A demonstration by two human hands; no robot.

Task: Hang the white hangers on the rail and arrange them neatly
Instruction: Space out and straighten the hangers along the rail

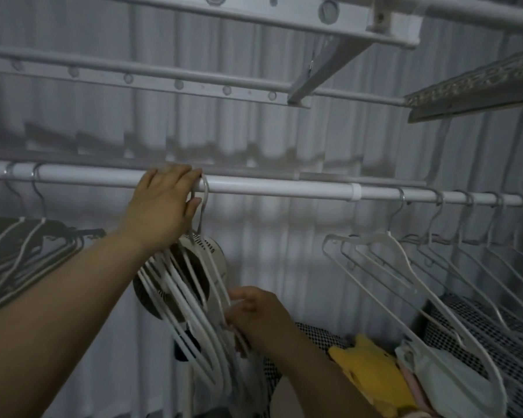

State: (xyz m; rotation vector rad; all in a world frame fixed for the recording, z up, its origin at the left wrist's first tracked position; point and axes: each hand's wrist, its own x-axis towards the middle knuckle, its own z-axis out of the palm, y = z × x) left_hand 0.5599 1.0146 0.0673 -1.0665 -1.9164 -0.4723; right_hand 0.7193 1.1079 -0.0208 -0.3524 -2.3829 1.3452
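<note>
Head view, left hand [163,203] pinching hook [205,191] at bare rail [269,188], right hand [260,315] gripping hangers [194,297]

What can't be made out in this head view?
- Count in the bunch of white hangers: they overlap each other.
- Whether their hooks are all over the rail: the left hand gripping them covers most.
- Right hand fingertips: hidden behind its own back and the bunch it holds.
- Round fan-like object: mostly behind the bunch.
- Hangers at far left: dark, cut by the frame edge.
</note>
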